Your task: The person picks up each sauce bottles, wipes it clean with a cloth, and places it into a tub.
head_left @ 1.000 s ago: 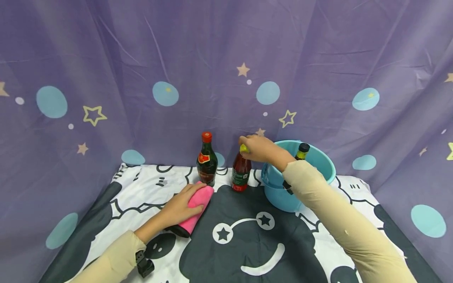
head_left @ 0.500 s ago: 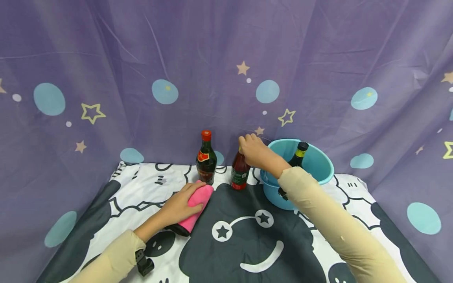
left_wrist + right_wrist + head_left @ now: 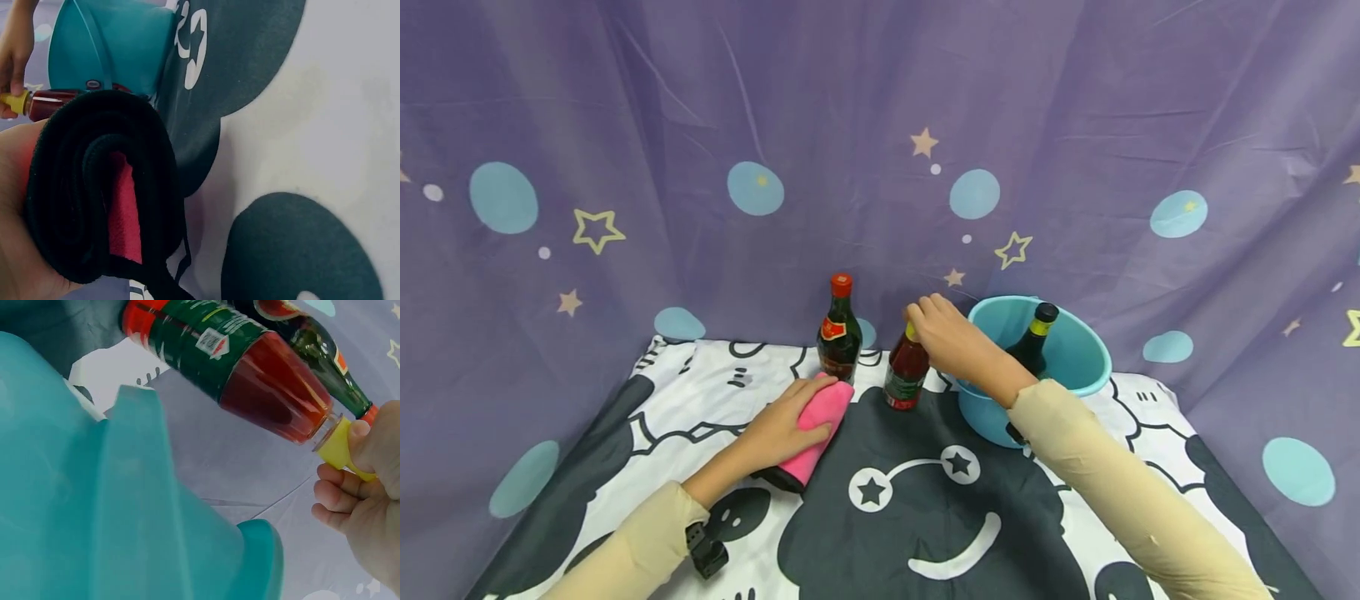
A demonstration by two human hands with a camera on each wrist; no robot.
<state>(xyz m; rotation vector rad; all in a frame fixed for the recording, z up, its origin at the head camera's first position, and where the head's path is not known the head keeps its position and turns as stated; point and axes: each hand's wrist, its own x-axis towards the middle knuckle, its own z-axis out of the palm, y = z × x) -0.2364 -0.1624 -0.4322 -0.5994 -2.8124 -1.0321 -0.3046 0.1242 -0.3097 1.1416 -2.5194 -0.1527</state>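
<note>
The red sauce bottle (image 3: 904, 375) is being pinched by its yellow cap (image 3: 337, 447) in the right hand (image 3: 951, 337), leaning slightly, between the blue bucket (image 3: 985, 417) and the red-capped bottle (image 3: 840, 333); whether its base is being lifted cannot be told. Because it is being controlled from the cap alone, it should probably be moved slowly, without knocking the bucket. Nearby, the rolled pink cloth (image 3: 822, 417) is being gripped by the left hand (image 3: 782, 425).

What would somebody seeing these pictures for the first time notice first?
Probably the hot-pink rolled cloth in the person's left grip, vivid against the black-and-white sheet. Next, the turquoise bucket at right in the head view, with a black-capped bottle leaning inside, and left of it the red bottle, its yellow cap in the right grip.
</note>
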